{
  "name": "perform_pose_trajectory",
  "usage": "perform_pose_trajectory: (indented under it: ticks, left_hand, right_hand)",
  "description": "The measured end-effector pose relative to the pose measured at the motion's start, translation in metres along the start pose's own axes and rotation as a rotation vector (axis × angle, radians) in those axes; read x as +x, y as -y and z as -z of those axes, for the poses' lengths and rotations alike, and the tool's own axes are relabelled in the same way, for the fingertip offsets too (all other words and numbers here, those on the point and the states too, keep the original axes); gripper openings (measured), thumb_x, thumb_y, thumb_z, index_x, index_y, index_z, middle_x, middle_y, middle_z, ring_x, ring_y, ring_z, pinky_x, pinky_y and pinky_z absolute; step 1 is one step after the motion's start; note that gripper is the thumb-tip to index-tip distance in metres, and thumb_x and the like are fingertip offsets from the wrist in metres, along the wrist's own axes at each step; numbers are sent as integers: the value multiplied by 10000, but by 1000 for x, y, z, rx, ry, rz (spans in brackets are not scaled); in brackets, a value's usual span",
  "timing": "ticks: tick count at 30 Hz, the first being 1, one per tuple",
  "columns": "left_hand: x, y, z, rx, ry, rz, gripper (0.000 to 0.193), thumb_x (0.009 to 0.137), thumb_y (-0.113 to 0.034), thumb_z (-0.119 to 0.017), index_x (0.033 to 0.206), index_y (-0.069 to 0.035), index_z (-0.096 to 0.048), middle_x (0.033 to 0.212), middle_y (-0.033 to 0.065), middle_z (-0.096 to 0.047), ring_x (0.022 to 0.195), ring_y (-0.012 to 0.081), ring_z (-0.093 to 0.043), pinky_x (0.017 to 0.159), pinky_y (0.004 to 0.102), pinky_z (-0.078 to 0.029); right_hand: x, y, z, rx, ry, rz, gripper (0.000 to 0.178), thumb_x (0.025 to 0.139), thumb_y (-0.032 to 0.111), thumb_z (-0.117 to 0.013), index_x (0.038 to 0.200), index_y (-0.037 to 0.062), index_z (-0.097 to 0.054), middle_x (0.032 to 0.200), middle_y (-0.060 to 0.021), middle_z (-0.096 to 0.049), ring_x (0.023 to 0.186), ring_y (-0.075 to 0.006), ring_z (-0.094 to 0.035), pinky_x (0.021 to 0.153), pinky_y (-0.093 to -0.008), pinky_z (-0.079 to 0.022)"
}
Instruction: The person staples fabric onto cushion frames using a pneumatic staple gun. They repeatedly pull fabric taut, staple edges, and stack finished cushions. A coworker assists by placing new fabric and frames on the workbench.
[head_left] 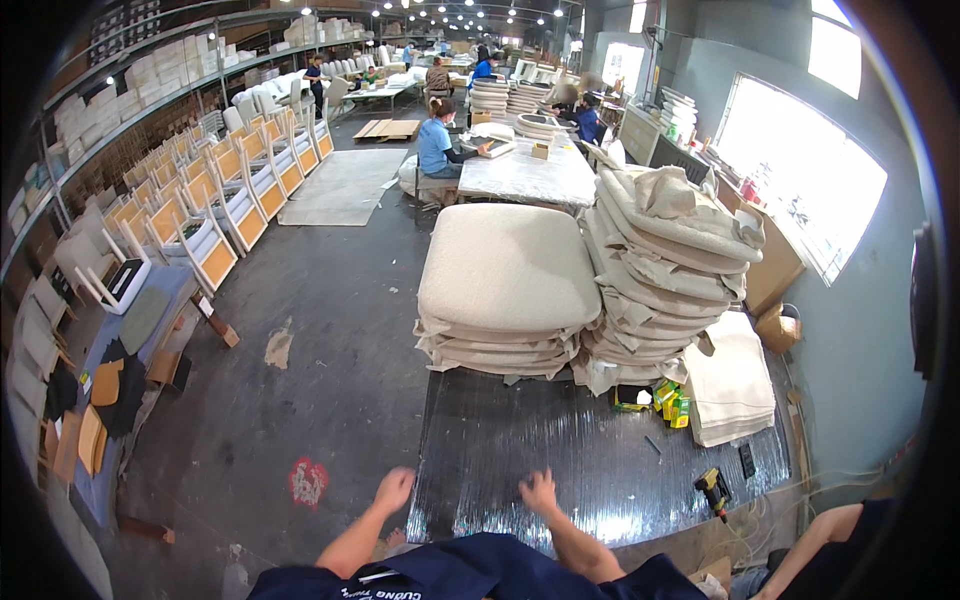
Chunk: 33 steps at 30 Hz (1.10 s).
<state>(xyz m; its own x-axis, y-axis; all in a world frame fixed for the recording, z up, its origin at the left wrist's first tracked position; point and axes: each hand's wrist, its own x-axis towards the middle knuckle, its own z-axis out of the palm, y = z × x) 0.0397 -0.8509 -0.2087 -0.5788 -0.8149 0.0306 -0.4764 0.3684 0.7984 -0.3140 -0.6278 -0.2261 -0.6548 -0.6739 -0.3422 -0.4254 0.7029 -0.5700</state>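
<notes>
My left hand [397,487] is by the left edge of the film-covered table [520,430], its fingers mostly hidden behind the back of the hand. Over the near part of that table my right hand [540,491] is open, fingers apart and holding nothing. Beyond both hands rises a stack of beige upholstered seat cushions [508,265], the top one smooth and padded. To its right a taller stack of cushions [665,270] shows ragged fabric edges. A yellow and black staple gun [713,493] lies near the table's right side.
Folded beige cloth [733,385] and small yellow-green boxes [672,402] lie on the table's right. Another person's arm [815,550] is at lower right, near loose hoses [765,515]. Chair frames [215,215] line the left. Ahead, a person in blue [437,148] sits at another table [530,180].
</notes>
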Motion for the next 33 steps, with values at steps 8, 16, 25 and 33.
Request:
perform_pose_trajectory:
  ticks: [8, 16, 25, 33]
  left_hand:
    - [-385, 86, 29, 180, 87, 1075, 335, 1018, -322, -582, 1191, -98, -760, 1133, 205, -743, 1057, 336, -720, 859, 424, -553]
    - [-320, 131, 94, -122, 266, 775, 245, 1014, -277, -603, 1183, -139, -714, 988, 98, -704, 847, 224, -665, 670, 355, -496]
    - [-178, 167, 187, -190, 392, 664, 379, 1079, -409, -528, 1370, -195, -644, 1239, 50, -718, 1001, 184, -673, 746, 358, -492]
    - [-153, 122, 125, -42, 903, 336, 255, 1111, -253, -547, 1244, -103, -704, 1031, 26, -758, 865, 138, -691, 720, 311, -541]
  right_hand:
    - [-156, -77, -90, -128, 62, -271, 654, 930, 388, -697, 1506, 109, -567, 1764, -219, -213, 1621, -426, -227, 1220, -659, -368]
    - [-150, -9, -107, 210, -184, -478, 610, 941, 403, -693, 1442, 62, -621, 1709, -263, -311, 1476, -474, -465, 1196, -570, -441]
    - [-261, 69, -202, 527, -524, -175, 384, 956, 357, -658, 1172, 45, -719, 1306, -197, -694, 1241, -379, -654, 1056, -465, -524]
    - [-465, 91, -255, 846, -385, -109, 365, 1065, 394, -655, 1227, 70, -706, 1080, -72, -767, 996, -194, -708, 908, -382, -569]
